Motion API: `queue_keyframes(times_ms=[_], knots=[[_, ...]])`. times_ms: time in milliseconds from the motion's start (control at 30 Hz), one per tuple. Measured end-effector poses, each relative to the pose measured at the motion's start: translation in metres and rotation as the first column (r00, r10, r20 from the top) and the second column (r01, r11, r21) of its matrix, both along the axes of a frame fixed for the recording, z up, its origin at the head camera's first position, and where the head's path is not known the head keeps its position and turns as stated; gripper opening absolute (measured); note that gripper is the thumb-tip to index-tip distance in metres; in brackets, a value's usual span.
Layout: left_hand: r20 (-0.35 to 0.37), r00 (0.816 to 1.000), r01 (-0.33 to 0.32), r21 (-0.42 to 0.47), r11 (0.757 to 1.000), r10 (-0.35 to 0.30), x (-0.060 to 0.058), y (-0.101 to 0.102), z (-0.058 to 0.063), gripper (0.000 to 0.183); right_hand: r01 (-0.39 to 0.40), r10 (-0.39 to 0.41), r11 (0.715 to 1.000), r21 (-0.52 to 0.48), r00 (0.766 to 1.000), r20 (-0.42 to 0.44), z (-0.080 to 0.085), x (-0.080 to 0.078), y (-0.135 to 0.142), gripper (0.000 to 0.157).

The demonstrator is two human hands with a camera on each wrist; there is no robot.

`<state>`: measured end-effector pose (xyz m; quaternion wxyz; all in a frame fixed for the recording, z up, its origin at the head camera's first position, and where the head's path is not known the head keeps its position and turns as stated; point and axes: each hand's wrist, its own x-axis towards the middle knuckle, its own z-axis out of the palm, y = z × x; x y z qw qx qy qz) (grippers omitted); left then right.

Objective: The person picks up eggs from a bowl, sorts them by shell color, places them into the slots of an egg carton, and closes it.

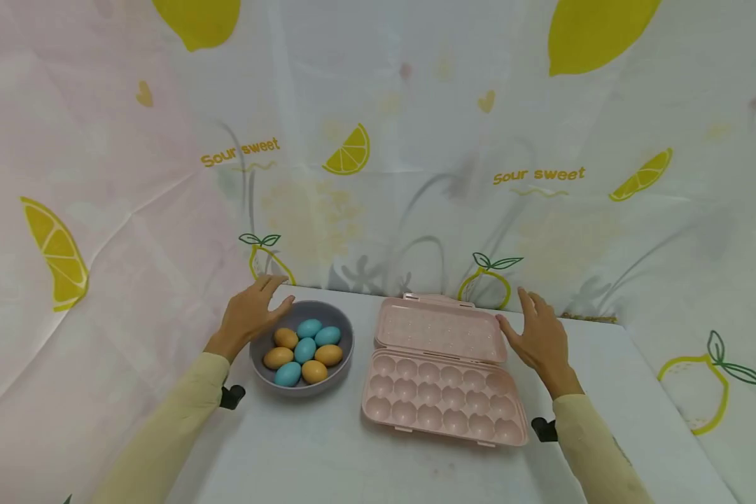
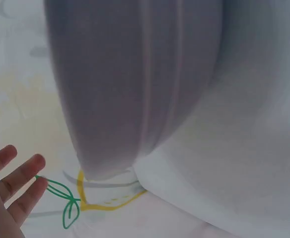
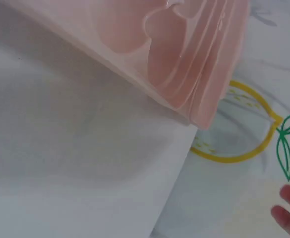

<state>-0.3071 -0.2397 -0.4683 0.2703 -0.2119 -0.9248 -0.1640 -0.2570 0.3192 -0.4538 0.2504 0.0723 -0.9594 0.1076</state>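
A grey bowl (image 1: pixel 346 357) stands on the left of the white table, holding several blue eggs (image 1: pixel 305 349) and several orange eggs (image 1: pixel 315 372). To its right lies a pink egg carton (image 1: pixel 444 360), lid folded back, its rows of cups bare. My left hand (image 1: pixel 248 308) hovers over the bowl's left rim, fingers loosely extended and holding nothing. Beyond the carton's right side my right hand (image 1: pixel 542 336) is raised, fingers spread, also holding nothing. The left wrist view shows the bowl's outer wall (image 2: pixel 130 84); in the right wrist view a corner of the carton (image 3: pixel 184 74) appears.
The white table (image 1: pixel 327 448) ends at a cloth backdrop (image 1: pixel 378 210) printed with lemons, which also rises on the left and right. A black wrist strap piece (image 1: pixel 232 397) sticks out below the left wrist, another (image 1: pixel 544 429) below the right.
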Motion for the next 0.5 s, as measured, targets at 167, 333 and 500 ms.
queue_keyframes(times_ms=[167, 333, 500], knots=[[-0.101, 0.993, 0.068, 0.099, 0.993, -0.058, 0.012, 0.007, 0.002, 0.011, -0.048, 0.048, 0.984, -0.174, 0.999, -0.005, -0.003, 0.020, 0.000, 0.023], [-0.053, 0.997, 0.073, 0.201, 0.977, -0.063, 0.031, 0.011, 0.004, 0.009, -0.017, 0.117, 0.935, -0.353, 0.957, 0.264, -0.005, 0.044, 0.008, 0.019], [-0.074, 0.991, 0.125, 0.206, 0.971, -0.112, 0.046, 0.009, -0.004, 0.005, 0.097, 0.227, 0.856, -0.508, 0.812, 0.538, -0.015, 0.062, 0.019, 0.034]])
